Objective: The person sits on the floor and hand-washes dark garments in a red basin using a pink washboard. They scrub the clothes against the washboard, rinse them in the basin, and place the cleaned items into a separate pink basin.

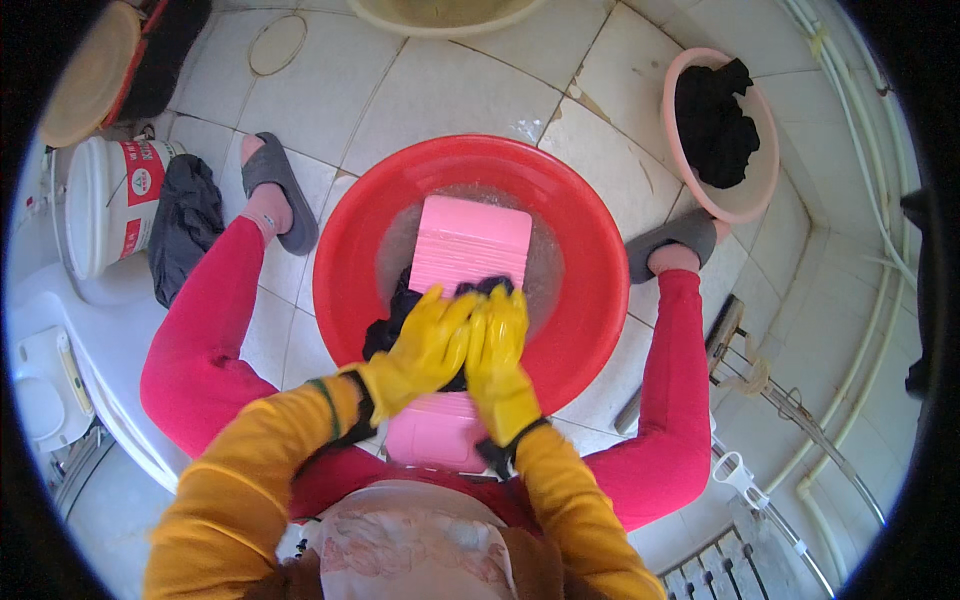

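A pink plastic washboard [471, 234] leans in a red plastic basin [596, 289], its near end between the person's thighs. Both hands wear yellow rubber gloves. My left hand [429, 336] bears down on a dark wet cloth [387, 327] bunched across the ridges. Beside it, almost touching, my right hand [496, 334] presses the same cloth, and a dark fold shows past its fingertips. Part of the cloth trails off the board's left side into the basin. Cloudy water [544, 274] lies around the board. The palms and the cloth under them are hidden.
A pink basin [759, 196] with black clothing [716, 124] stands at the back right. Another pale basin [450, 28] is at the top edge. A white bucket [94, 210] and a black bag [186, 225] sit left. A mop-like tool with metal poles [817, 431] lies right.
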`<act>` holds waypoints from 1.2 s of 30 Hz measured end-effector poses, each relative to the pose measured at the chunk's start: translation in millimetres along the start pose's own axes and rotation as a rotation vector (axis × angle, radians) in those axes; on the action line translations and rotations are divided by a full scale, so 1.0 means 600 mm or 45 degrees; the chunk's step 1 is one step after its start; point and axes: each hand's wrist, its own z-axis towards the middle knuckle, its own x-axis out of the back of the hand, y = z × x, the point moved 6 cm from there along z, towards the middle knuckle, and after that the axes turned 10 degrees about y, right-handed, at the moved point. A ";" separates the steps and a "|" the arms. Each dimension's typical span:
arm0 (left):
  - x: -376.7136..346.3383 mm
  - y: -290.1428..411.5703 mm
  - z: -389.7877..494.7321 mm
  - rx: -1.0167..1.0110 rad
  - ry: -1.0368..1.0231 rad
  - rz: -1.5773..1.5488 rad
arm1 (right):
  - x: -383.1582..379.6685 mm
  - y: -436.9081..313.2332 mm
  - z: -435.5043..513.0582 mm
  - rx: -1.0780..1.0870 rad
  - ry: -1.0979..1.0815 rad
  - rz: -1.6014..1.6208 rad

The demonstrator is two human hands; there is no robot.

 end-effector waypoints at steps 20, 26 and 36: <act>-0.063 -0.131 0.084 0.301 0.029 0.369 | -0.028 0.052 0.122 0.386 -0.191 -0.869; 0.020 -0.045 0.036 0.377 0.044 -0.374 | 0.050 -0.099 0.033 0.106 -0.133 -0.117; -0.021 -0.079 0.125 0.119 -0.157 0.525 | -0.032 0.001 0.147 0.222 -0.082 -0.552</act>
